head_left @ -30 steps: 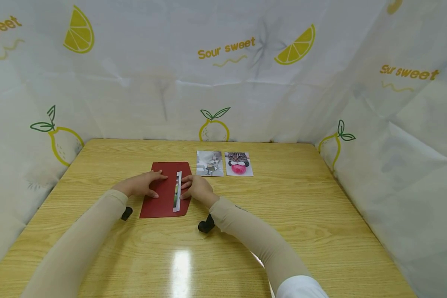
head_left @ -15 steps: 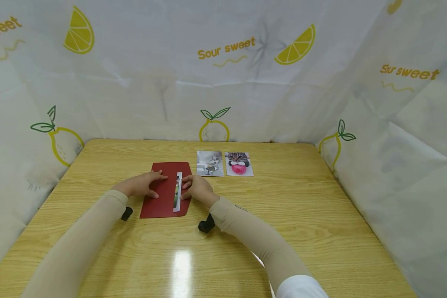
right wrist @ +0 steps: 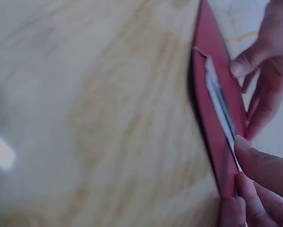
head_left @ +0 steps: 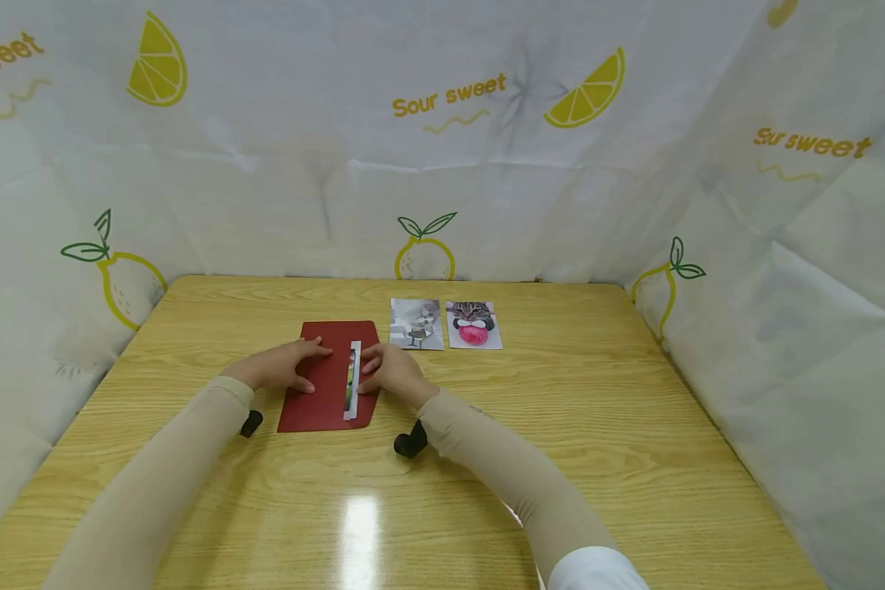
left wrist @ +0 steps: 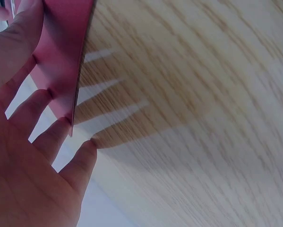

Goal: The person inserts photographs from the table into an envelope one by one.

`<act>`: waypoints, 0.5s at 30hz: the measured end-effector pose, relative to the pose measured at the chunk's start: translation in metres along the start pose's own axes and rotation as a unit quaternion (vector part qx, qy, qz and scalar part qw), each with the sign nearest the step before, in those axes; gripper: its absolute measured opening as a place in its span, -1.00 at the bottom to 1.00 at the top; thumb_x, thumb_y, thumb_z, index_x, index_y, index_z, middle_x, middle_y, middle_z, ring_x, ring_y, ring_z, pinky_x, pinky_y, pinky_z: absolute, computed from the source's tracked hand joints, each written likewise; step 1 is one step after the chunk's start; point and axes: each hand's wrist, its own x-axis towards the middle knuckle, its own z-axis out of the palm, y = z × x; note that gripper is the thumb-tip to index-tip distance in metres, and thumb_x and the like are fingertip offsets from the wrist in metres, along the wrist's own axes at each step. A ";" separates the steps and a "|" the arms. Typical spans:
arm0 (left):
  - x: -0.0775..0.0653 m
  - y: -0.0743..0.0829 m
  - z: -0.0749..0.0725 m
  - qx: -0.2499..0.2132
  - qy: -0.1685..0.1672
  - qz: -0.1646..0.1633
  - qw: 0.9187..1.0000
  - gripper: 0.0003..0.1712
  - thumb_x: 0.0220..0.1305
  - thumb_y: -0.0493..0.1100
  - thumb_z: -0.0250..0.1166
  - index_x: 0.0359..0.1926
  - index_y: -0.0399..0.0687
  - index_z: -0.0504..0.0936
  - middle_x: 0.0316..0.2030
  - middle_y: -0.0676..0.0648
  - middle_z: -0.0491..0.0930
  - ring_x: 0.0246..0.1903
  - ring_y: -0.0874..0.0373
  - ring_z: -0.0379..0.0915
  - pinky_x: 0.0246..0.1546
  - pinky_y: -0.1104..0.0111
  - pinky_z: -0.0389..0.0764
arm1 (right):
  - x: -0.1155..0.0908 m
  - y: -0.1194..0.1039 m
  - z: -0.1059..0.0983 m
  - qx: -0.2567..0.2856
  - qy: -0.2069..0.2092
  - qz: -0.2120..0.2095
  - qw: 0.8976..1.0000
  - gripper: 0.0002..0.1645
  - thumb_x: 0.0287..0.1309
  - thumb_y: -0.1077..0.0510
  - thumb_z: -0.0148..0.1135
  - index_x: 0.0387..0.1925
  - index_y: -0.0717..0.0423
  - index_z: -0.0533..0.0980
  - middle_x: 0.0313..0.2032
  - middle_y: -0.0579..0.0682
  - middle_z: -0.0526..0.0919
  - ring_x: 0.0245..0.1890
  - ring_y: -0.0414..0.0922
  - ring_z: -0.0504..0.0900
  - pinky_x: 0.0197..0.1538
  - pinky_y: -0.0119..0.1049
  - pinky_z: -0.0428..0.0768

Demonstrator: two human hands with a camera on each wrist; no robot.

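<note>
1. One red envelope (head_left: pixel 329 395) is lying on one table (head_left: pixel 560 459), at eight o'clock from two loose photos (head_left: pixel 416 324).
2. One left hand (head_left: pixel 283 366) is resting at its nine o'clock side, fingers spread apart.
3. One right hand (head_left: pixel 398 375), at three o'clock, is pinching one exposed picture strip (head_left: pixel 351 383).

Toward the far edge of the table (head_left: pixel 575 401), left to right: envelope (head_left: pixel 332 373) with a print (head_left: pixel 351 381) partly inside, picture card (head_left: pixel 416 324), cat photo (head_left: pixel 474 325).

From the head, looking forward and down across the table (head_left: pixel 597 442) to the far curtain (head_left: pixel 265 197). From left and right wrists, looking in close — sharing the red envelope (head_left: pixel 330 378) with the head view.
</note>
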 end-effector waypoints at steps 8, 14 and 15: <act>0.000 0.000 0.001 -0.001 0.001 -0.004 1.000 -0.21 0.22 -0.14 0.36 0.42 -0.18 0.26 0.47 -0.41 -0.09 0.42 -0.40 -0.15 0.33 -0.13 0.21 | 0.002 0.002 -0.023 0.170 -0.037 0.018 0.985 -0.37 0.11 0.33 0.35 0.25 0.17 0.42 -0.06 0.15 0.64 -0.27 -0.16 0.65 -0.14 -0.18 0.66; -0.001 -0.001 0.001 -0.009 0.000 -0.009 1.000 -0.20 0.22 -0.16 0.36 0.43 -0.15 0.24 0.48 -0.38 -0.10 0.43 -0.38 -0.18 0.34 -0.10 0.23 | -0.006 0.002 -0.058 0.245 -0.044 -0.039 0.968 -0.39 0.26 0.32 0.19 0.33 0.17 0.34 0.16 0.29 0.52 0.02 0.01 0.64 0.17 0.07 0.54; -0.001 -0.001 0.001 -0.009 -0.001 -0.008 1.000 -0.20 0.22 -0.16 0.36 0.43 -0.16 0.24 0.48 -0.39 -0.11 0.43 -0.38 -0.18 0.33 -0.11 0.23 | -0.008 0.002 -0.065 0.244 -0.042 -0.051 0.967 -0.39 0.27 0.31 0.19 0.34 0.16 0.33 0.17 0.29 0.50 0.06 0.04 0.61 0.18 0.07 0.52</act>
